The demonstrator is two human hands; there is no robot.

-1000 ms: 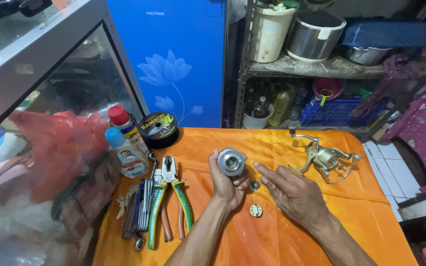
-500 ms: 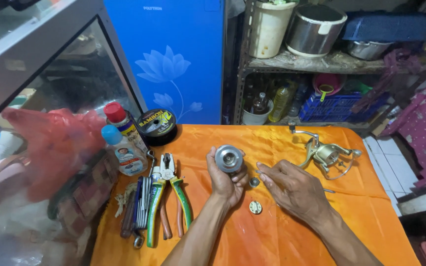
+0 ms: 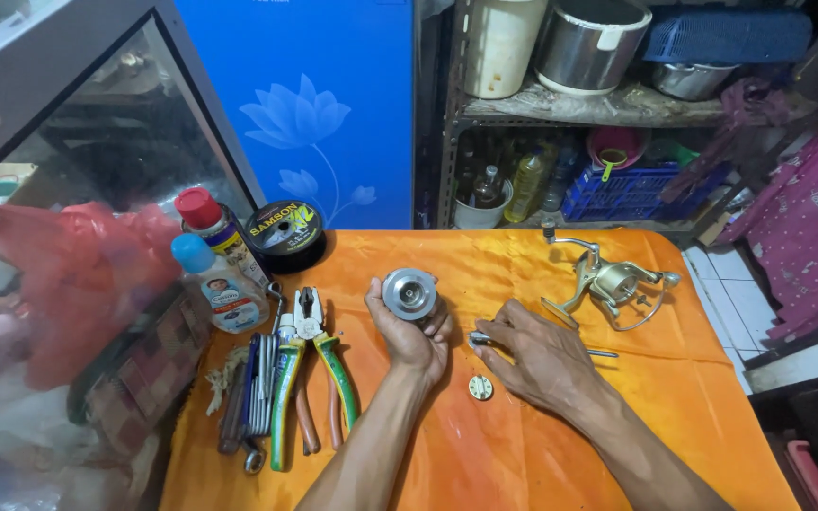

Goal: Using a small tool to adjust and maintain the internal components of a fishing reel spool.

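Spool (image 3: 410,293), one, sits gripped in the left hand (image 3: 411,333); right hand (image 3: 532,355) pinches one thin rod (image 3: 600,353).

The right hand (image 3: 537,355) has closed its fingers on a thin metal rod (image 3: 485,339).

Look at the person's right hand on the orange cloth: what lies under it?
A thin metal rod sticks out from both sides of the right hand, lying on the orange cloth. Its middle stretch is covered by the hand, so how the fingers grip it cannot be seen.
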